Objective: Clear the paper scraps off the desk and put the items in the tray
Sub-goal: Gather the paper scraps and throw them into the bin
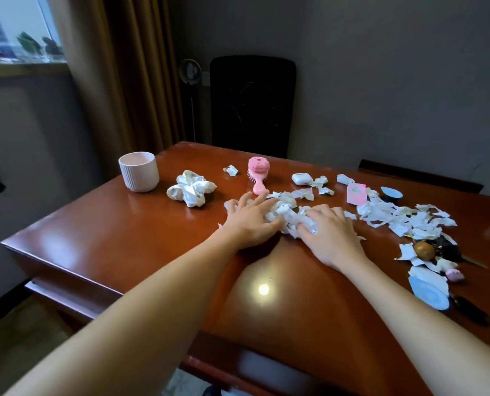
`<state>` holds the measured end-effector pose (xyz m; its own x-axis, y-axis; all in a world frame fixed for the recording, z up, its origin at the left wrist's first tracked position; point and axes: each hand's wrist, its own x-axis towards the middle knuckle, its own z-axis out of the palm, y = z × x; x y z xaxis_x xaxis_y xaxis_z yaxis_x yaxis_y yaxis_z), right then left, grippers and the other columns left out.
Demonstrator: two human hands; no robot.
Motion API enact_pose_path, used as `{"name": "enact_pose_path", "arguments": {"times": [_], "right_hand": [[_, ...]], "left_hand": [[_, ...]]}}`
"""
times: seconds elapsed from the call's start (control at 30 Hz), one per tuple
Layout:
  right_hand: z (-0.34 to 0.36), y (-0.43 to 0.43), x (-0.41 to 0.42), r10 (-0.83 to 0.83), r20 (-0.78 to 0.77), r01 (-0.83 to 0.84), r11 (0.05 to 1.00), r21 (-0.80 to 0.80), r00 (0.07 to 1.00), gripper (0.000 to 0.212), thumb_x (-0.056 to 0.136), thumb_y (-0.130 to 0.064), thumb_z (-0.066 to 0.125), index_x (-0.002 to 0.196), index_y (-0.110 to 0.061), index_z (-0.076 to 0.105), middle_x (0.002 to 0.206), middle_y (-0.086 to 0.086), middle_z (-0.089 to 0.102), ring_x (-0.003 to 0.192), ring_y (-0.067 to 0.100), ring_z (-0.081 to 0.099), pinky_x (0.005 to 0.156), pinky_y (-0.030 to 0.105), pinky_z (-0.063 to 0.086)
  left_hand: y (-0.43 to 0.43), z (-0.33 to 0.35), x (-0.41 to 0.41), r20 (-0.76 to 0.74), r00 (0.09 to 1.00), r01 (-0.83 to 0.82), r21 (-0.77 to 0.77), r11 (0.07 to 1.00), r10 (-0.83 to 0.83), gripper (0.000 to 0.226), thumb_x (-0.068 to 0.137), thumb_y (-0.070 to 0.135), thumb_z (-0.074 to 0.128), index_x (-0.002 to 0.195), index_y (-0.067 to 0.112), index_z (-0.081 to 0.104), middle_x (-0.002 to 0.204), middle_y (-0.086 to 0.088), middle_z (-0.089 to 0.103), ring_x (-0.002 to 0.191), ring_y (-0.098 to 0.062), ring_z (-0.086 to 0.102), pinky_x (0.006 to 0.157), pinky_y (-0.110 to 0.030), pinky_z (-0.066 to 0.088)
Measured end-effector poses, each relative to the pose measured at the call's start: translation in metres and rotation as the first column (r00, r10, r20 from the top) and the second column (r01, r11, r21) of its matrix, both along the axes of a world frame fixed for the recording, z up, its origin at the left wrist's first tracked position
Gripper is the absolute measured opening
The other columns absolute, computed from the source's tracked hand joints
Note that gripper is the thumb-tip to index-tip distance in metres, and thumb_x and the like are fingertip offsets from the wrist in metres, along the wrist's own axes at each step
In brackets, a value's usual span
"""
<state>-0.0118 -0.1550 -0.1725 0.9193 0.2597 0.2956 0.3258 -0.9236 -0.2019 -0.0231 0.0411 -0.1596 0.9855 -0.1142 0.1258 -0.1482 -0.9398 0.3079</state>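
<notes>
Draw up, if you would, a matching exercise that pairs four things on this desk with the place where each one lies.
Things:
1. ribbed cup
2. pink hairbrush
3. earbud case
4. large blue disc

Places:
A. on the right of the desk, nearest the person
B. just beyond the fingertips of the left hand
C. at the far left, standing apart from the paper scraps
D. right of the hairbrush, beside a few scraps

Pairs: 1-C, 2-B, 3-D, 4-A
</notes>
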Motion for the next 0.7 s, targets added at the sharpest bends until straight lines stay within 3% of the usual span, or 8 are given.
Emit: {"name": "enact_pose_path", "arguments": {"times": [0.13, 0.3, 0.57, 0.7], "right_hand": [[-0.002, -0.001, 0.005, 0.018, 0.002, -0.018, 0.995, 0.094, 1.0, 0.045, 0.096, -0.046, 0.049, 0.136, -0.025, 0.054, 0.134, -0.008, 0.049, 0.119, 0.018, 0.038, 0.099, 0.035, 0.037], [0.001, -0.002, 0.002, 0.031, 0.002, -0.031, 0.987, 0.16, 1.0, 0.036, 0.094, -0.036, 0.056, 0.128, -0.024, 0.057, 0.125, -0.006, 0.051, 0.111, 0.017, 0.04, 0.088, 0.028, 0.035], [0.006, 0.0, -0.01, 0.005, 0.042, -0.013, 0.979, 0.204, 0.999, 0.033, 0.093, -0.03, 0.065, 0.123, -0.019, 0.06, 0.118, -0.002, 0.056, 0.103, 0.019, 0.055, 0.081, 0.032, 0.049], [0.006, 0.001, -0.011, -0.013, 0.063, -0.001, 0.975, 0.221, 0.998, 0.031, 0.093, -0.027, 0.066, 0.122, -0.016, 0.061, 0.117, 0.0, 0.057, 0.093, 0.018, 0.057, 0.072, 0.027, 0.044]], "left_hand": [[-0.005, -0.006, 0.009, 0.078, 0.994, 0.069, 0.095, 0.993, -0.077, 0.06, 0.097, 0.056, 0.034, 0.153, 0.034, 0.028, 0.163, 0.009, 0.017, 0.145, -0.025, 0.018, 0.114, -0.053, 0.009], [-0.005, -0.009, 0.008, 0.161, 0.986, 0.046, 0.052, 0.998, -0.054, 0.045, 0.096, 0.049, 0.039, 0.134, 0.028, 0.051, 0.141, 0.004, 0.052, 0.128, -0.02, 0.034, 0.103, -0.045, 0.019], [-0.002, -0.011, 0.003, 0.202, 0.979, -0.025, 0.019, 1.0, 0.021, 0.049, 0.094, 0.052, 0.044, 0.137, 0.028, 0.046, 0.139, 0.004, 0.045, 0.124, -0.023, 0.036, 0.107, -0.047, 0.022], [-0.002, -0.012, 0.002, 0.217, 0.975, -0.048, 0.036, 0.998, 0.039, 0.056, 0.095, 0.057, 0.042, 0.146, 0.035, 0.038, 0.141, 0.002, 0.044, 0.123, -0.024, 0.037, 0.105, -0.045, 0.024]]}}
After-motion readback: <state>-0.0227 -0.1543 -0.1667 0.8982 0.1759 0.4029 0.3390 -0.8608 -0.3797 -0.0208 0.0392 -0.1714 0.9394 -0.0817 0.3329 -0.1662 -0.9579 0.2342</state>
